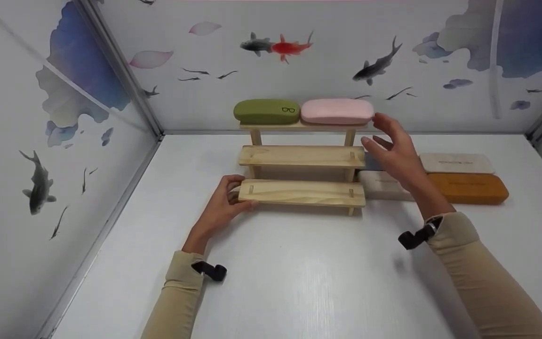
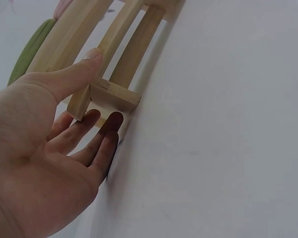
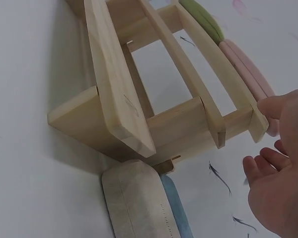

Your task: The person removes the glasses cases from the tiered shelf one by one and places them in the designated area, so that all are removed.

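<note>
A three-tier wooden rack [image 1: 301, 156] stands on the table. On its top tier a green glasses case [image 1: 264, 111] and a pink glasses case [image 1: 337, 111] lie end to end. My left hand [image 1: 221, 202] holds the left end of the lowest plank [image 2: 79, 101], the thumb on its front side and the fingers curled behind and below. Beside the rack's upper right, my right hand [image 1: 399, 153] has its fingers loosely bent. One fingertip reaches the right end of the pink case [image 3: 246, 69], and the palm holds nothing.
Right of the rack lie an orange case [image 1: 468, 188], a whitish case [image 1: 457, 163], a beige case [image 3: 136, 198] and a blue case [image 3: 176, 203], the last partly hidden. Behind the rack rises a wall [image 1: 327, 56] printed with fish.
</note>
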`<action>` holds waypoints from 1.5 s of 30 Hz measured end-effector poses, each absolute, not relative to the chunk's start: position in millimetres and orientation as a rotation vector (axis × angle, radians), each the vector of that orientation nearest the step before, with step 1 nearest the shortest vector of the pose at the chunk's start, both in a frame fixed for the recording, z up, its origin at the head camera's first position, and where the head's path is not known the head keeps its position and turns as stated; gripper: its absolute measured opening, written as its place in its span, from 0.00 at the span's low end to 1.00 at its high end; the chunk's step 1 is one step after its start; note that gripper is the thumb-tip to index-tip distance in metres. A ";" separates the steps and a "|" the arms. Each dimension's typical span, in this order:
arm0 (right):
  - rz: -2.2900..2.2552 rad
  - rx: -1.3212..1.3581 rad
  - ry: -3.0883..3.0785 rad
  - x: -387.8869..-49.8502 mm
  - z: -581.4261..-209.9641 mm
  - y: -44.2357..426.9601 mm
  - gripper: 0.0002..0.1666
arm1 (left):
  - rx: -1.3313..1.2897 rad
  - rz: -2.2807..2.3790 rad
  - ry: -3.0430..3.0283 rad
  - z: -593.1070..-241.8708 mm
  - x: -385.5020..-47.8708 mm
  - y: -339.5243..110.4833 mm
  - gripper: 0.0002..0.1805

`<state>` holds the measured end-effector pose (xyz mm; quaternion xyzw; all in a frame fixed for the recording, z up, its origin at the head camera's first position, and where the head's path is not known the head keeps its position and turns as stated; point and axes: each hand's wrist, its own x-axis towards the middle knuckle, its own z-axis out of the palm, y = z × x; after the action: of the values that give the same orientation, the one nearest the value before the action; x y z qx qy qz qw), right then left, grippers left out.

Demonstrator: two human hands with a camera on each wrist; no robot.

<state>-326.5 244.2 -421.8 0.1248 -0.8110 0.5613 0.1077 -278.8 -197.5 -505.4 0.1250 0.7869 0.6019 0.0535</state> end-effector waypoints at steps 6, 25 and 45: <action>1.625 0.392 -2.362 -333.6 -413.5 240.1 0.44 | 0.388 1.845 2.375 -506.6 -280.9 -198.2 0.45; 1.552 0.313 -2.325 -350.7 -407.3 218.5 0.49 | 0.382 1.826 2.393 -506.4 -279.7 -197.5 0.44; 1.556 0.266 -2.320 -352.7 -408.8 213.7 0.52 | 0.400 1.819 2.393 -507.2 -280.9 -198.3 0.46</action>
<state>-352.7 213.7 -408.8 0.0935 -0.8150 0.5469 0.1670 -280.9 -198.3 -507.2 0.1317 0.7880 0.5989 0.0546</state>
